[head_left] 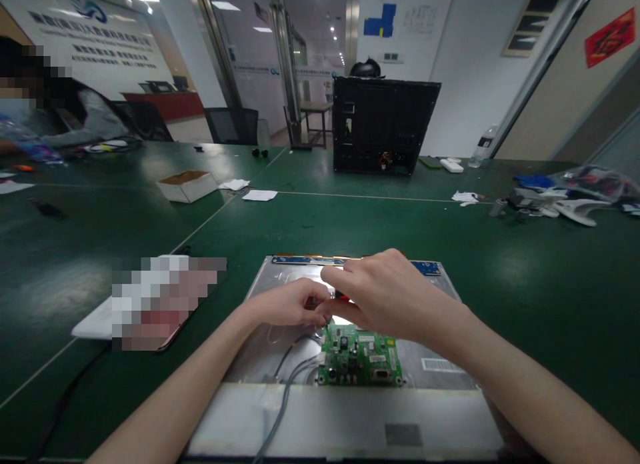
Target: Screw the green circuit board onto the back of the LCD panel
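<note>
A display panel lies with its metal back up in front of me. On it sits a green circuit board, with grey cables running from its left side. My right hand is closed around a screwdriver; only a bit of its red and black handle shows between the fingers. Close against it, my left hand has its fingers pinched above the board's upper left corner. What those fingertips hold is hidden. Along the panel's far edge runs a narrow blue circuit strip, partly covered by my right hand.
To the left lies a partly blurred-out white and pink item beside a black cable. Farther back are a small white box, a large black monitor back, a bottle and plastic bags. A person sits at far left.
</note>
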`<action>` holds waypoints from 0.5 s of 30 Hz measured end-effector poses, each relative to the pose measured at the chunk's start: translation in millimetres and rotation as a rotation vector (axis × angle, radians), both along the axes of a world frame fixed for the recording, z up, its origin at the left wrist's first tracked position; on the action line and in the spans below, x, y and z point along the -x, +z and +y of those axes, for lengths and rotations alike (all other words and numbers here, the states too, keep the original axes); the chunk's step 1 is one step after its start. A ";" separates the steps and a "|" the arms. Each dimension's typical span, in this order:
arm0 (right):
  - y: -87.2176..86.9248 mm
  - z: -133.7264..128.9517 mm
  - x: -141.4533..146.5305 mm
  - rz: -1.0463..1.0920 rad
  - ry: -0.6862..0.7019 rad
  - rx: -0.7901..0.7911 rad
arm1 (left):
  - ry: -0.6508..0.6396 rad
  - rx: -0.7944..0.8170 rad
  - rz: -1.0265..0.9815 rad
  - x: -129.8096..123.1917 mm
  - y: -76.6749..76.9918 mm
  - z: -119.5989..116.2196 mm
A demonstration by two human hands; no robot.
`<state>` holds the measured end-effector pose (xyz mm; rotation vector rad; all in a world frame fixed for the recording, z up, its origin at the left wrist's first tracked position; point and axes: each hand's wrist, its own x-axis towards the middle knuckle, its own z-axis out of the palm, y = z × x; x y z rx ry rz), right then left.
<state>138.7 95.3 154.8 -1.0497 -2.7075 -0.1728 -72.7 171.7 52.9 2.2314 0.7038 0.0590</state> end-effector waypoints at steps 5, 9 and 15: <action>-2.8 0.6 1.7 0.022 0.036 0.012 | 0.005 0.015 -0.022 -1.2 1.7 -0.7; -2.8 -0.1 3.2 0.044 0.060 0.063 | 0.030 0.028 0.010 -3.7 6.6 -1.3; -0.7 -1.1 2.7 0.064 0.103 0.089 | 0.083 0.065 0.008 -4.1 8.0 -2.9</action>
